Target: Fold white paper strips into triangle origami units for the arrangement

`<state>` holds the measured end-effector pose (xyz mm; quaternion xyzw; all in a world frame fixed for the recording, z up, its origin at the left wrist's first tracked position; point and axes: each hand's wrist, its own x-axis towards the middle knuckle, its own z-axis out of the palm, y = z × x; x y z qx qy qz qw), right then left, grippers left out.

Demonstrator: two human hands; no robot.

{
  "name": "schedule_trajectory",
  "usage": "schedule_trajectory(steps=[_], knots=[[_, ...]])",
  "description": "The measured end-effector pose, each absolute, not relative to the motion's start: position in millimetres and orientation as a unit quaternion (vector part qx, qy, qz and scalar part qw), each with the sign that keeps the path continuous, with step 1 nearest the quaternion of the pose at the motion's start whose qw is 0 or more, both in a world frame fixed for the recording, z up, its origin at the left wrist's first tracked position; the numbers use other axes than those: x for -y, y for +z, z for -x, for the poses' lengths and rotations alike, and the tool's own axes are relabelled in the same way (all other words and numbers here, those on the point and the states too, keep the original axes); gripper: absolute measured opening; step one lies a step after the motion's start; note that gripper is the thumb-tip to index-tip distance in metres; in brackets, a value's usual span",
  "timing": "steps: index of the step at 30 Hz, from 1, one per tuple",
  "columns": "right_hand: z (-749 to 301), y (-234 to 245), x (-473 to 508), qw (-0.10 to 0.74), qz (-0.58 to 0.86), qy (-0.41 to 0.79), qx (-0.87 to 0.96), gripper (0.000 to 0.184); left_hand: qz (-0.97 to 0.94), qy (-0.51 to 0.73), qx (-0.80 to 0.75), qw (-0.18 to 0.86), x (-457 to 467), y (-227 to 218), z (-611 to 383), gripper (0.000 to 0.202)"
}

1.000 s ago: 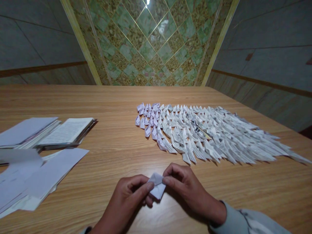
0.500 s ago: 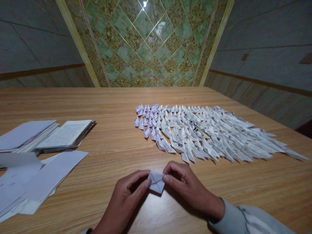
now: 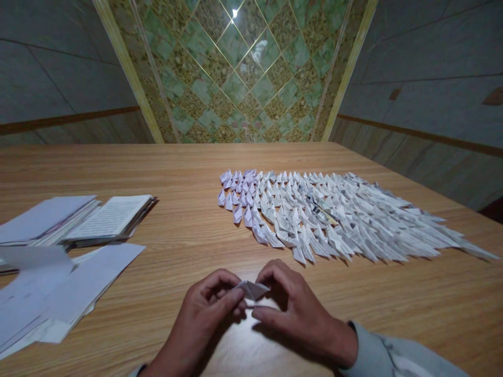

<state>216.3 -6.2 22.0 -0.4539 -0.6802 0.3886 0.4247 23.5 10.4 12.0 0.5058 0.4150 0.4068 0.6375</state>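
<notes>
Both my hands meet low in the middle of the wooden table [image 3: 176, 167], pinching one small folded white paper piece [image 3: 251, 289] between them. My left hand [image 3: 208, 309] grips its left side with curled fingers. My right hand [image 3: 291, 309] holds the right side between thumb and fingers, a grey sleeve at the wrist. The paper is now flattened, nearly edge-on to the camera. Beyond my hands, to the right, lie rows of several folded paper boats [image 3: 326, 214], touching one another.
At the left lie loose white sheets [image 3: 58, 293] and, behind them, an open book on a stack of papers [image 3: 106, 217]. A green patterned tiled wall panel [image 3: 239, 68] rises behind the table's far edge.
The folded paper has gone from a face-up diamond shape to a flat, nearly edge-on piece; my fingers have closed in over it. The hands stayed in about the same place.
</notes>
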Motion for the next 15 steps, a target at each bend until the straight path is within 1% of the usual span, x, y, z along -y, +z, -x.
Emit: schedule_trajectory(steps=[2, 4, 5, 7, 10, 13, 15], knots=[[-215, 20, 6, 0.431, 0.438, 0.356, 0.704, 0.017, -0.496, 0.396, -0.39, 0.667, -9, 9, -25, 0.021], [-217, 17, 5, 0.436, 0.421, 0.303, 0.735, 0.016, -0.545, 0.383, -0.382, 0.641, -8, 8, -24, 0.017], [-218, 15, 5, 0.438, 0.412, 0.263, 0.754, 0.016, -0.586, 0.381, -0.386, 0.602, -8, 8, -23, 0.014], [-220, 13, 5, 0.421, 0.399, 0.162, 0.798, 0.017, -0.678, 0.387, -0.4, 0.481, -8, 11, -20, 0.006], [-223, 11, 4, 0.353, 0.395, 0.023, 0.848, 0.028, -0.783, 0.379, -0.385, 0.307, -9, 14, -16, 0.013], [-222, 8, 4, 0.296, 0.39, -0.042, 0.871, 0.036, -0.852, 0.323, -0.349, 0.219, -10, 10, -15, 0.006], [-220, 5, 4, 0.274, 0.383, -0.051, 0.881, 0.034, -0.882, 0.27, -0.342, 0.181, -10, 6, -15, 0.009]])
